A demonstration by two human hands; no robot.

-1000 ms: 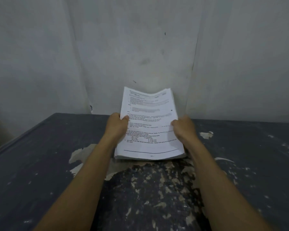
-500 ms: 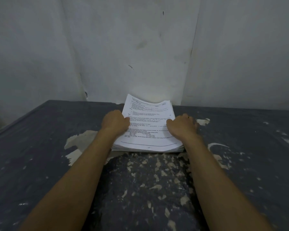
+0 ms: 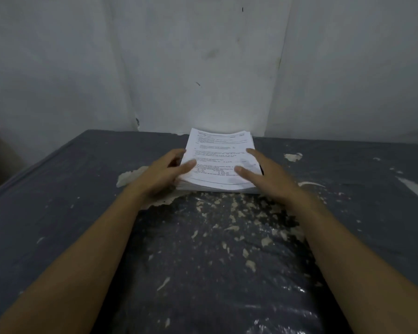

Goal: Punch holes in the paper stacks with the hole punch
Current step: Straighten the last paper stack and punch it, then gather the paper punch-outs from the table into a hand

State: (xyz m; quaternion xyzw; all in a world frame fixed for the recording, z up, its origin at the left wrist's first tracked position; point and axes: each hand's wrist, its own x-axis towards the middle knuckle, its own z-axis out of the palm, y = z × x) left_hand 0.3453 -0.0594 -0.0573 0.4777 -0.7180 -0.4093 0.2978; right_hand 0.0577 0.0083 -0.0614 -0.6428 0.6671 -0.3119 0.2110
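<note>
Your left hand and right hand lie flat with loose fingers on the paper stack near the table's back edge; no hole punch shows, so punching seems not begun.

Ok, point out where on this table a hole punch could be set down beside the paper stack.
Bare table lies right of the right hand, and more lies left of the left hand, out to the table's edge. The near middle between the forearms is open too. It is crowded around the paper stack, flanked by both hands.
</note>
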